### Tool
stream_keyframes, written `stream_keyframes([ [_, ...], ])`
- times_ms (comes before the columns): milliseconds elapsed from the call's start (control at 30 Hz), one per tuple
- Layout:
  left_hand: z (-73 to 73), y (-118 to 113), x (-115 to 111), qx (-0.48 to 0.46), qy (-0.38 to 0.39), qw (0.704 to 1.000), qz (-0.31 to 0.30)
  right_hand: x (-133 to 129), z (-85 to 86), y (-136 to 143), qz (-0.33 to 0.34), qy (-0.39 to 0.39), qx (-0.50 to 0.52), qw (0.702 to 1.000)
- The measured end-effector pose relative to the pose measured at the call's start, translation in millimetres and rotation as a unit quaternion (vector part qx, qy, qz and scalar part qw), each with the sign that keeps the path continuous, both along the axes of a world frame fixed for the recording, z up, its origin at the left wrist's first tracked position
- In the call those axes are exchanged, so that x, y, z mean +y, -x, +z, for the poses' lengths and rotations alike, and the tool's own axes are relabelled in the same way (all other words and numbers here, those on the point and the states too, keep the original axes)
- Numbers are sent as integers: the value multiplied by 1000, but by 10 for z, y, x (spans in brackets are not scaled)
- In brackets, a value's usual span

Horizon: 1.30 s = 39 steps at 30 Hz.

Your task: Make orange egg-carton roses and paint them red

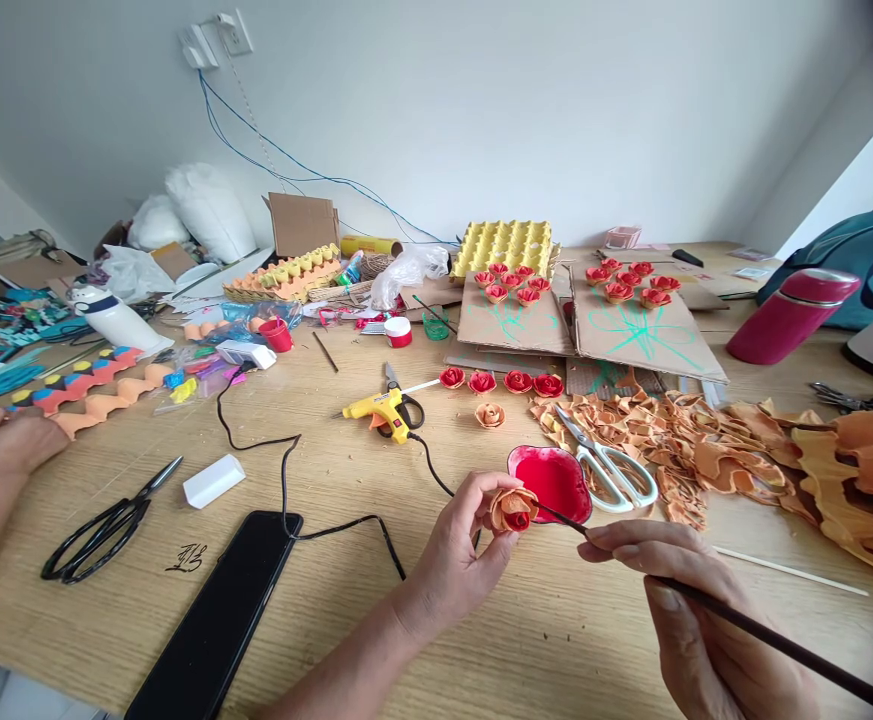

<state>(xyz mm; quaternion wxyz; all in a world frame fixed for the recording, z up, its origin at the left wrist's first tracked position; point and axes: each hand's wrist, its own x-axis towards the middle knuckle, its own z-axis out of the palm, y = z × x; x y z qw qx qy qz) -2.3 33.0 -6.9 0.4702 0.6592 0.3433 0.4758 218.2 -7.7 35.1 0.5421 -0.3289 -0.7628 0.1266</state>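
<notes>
Between the fingers of my left hand (pixel 462 545) is an orange egg-carton flower (pixel 515 507), its inner petals partly red. My right hand (pixel 695 600) grips a thin dark paintbrush (pixel 755 625), and the brush tip touches the flower's upper right edge. Just behind the flower sits a small dish of red paint (pixel 554 482). Farther back, several red flowers (pixel 518 382) stand in a row, with one unpainted orange flower (pixel 490 415) in front of them.
White-handled scissors (pixel 616 475) lie by orange carton scraps (pixel 661 440). A yellow glue gun (pixel 382 408), black scissors (pixel 110 525) and a phone (pixel 218 615) are to the left. Cardboard pieces (pixel 631 335) carry more red flowers. Another person's hands (pixel 12 440) rest at the left edge.
</notes>
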Motion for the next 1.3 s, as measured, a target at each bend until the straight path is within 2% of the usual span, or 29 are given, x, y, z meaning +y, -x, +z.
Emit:
stream_keyframes([
  [267, 45, -8, -24, -31, 10, 999, -21, 15, -147, -137, 47, 8, -56, 997],
  [533, 40, -16, -44, -12, 3, 1000, -11, -25, -198, -62, 65, 28, -75, 995],
  [1200, 35, -1, -9, -7, -2, 1000, -3, -26, -17, -155, 80, 3, -77, 994],
  [1300, 22, 5, -2, -10, 0, 1000, 2, -8, -2, -141, 44, -10, -36, 998],
])
